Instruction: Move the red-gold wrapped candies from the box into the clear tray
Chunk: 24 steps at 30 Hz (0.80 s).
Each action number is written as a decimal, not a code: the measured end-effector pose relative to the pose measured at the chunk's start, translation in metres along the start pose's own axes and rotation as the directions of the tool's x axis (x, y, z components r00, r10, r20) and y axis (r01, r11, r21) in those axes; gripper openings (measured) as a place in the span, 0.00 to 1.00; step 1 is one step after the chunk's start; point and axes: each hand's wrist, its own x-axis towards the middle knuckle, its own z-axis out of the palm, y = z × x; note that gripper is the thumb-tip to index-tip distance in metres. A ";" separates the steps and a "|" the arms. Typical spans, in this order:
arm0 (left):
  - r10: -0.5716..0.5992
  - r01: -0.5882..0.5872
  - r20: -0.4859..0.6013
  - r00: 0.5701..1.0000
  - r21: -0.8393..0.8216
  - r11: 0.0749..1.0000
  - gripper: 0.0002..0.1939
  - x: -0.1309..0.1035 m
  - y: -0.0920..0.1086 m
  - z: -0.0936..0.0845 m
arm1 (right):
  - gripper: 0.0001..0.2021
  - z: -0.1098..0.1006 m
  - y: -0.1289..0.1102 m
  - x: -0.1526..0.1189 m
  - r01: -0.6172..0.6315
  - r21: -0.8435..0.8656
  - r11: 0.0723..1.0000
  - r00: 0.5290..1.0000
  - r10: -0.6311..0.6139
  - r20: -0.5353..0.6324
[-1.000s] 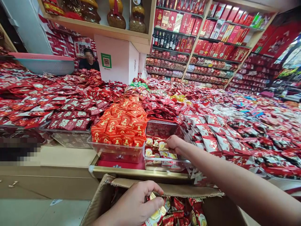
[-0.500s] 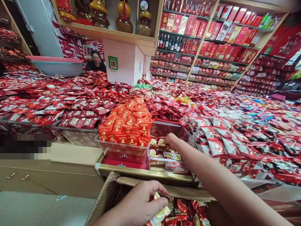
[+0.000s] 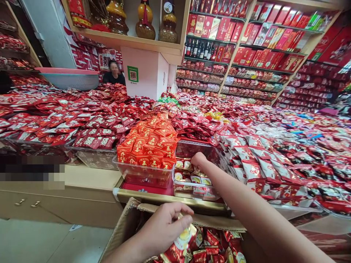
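Reaching far into the clear tray [image 3: 216, 155], right hand [image 3: 199, 159] curls over packets, grasp unclear, while left hand [image 3: 164, 228] clenches sweets [image 3: 183, 243] over near box [image 3: 128, 223].

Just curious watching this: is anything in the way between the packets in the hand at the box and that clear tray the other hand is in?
Nothing visible blocks it. The left hand grips red-and-gold packets over the cardboard box; only the box flap and counter edge lie below the path to the open-topped clear tray.

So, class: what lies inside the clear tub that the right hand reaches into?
Inside the clear tub lie small red-and-gold packets, filling only its near part. The right hand covers a few; the tub's floor beneath them cannot be seen.
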 end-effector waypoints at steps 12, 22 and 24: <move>0.182 -0.268 -0.386 0.905 -0.183 0.946 0.12 0.007 0.001 0.002 | 0.13 0.010 0.046 -0.184 0.337 0.549 0.765 0.916 -0.401 -0.004; 0.066 -0.137 -0.199 0.978 -0.365 0.921 0.15 0.003 0.012 0.005 | 0.09 0.031 0.074 -0.184 0.281 0.781 0.557 0.943 -0.314 -0.115; -0.001 -0.087 -0.196 0.981 -0.439 0.894 0.16 0.003 0.014 0.008 | 0.10 0.026 0.073 -0.182 0.251 0.842 0.477 0.955 -0.266 -0.134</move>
